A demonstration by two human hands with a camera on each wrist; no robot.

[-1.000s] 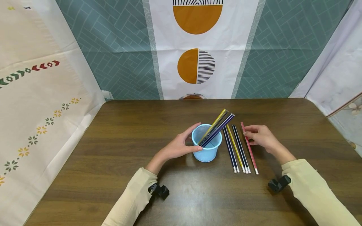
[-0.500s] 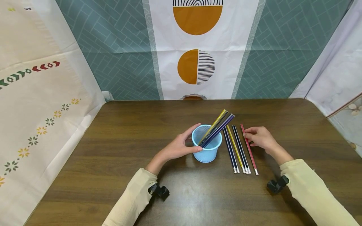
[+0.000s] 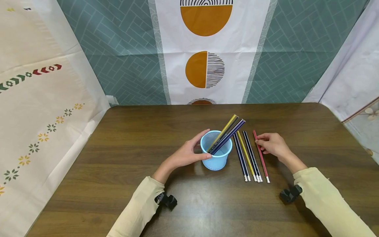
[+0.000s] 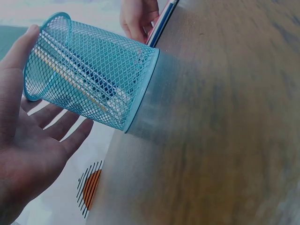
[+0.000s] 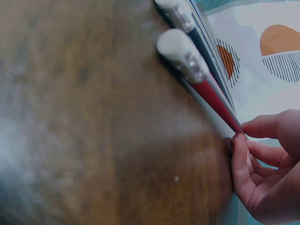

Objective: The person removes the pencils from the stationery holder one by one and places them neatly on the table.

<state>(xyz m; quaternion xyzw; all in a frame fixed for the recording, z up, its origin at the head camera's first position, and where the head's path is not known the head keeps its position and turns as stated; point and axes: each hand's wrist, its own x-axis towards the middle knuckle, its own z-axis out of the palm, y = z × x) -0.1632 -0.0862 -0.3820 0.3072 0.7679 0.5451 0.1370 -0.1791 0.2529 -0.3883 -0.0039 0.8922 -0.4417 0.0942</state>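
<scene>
My left hand (image 3: 188,153) curves round the light-blue mesh pencil cup (image 3: 215,162), thumb at the near rim and fingers at the far side. Several pencils (image 3: 228,133), yellow and dark, lean to the right inside the cup. With thumb and fingertips my right hand (image 3: 273,144) pinches a red pencil (image 3: 262,161) near its far end; its white eraser end points toward me. In the right wrist view the red pencil (image 5: 215,101) runs from its eraser to those fingertips. Left of it lie several dark pencils (image 3: 251,154) and a yellow pencil (image 3: 246,156), roughly side by side.
Everything stands on a brown wooden table (image 3: 118,148). A patterned cloth (image 3: 204,52) hangs behind the far edge, with pale cloths (image 3: 44,115) at the left and right. Both wrists carry small black cameras (image 3: 165,200).
My right hand has shifted very slightly, still at the red pencil, whose far end has dropped a little. The left hand and the cup stay where they were.
</scene>
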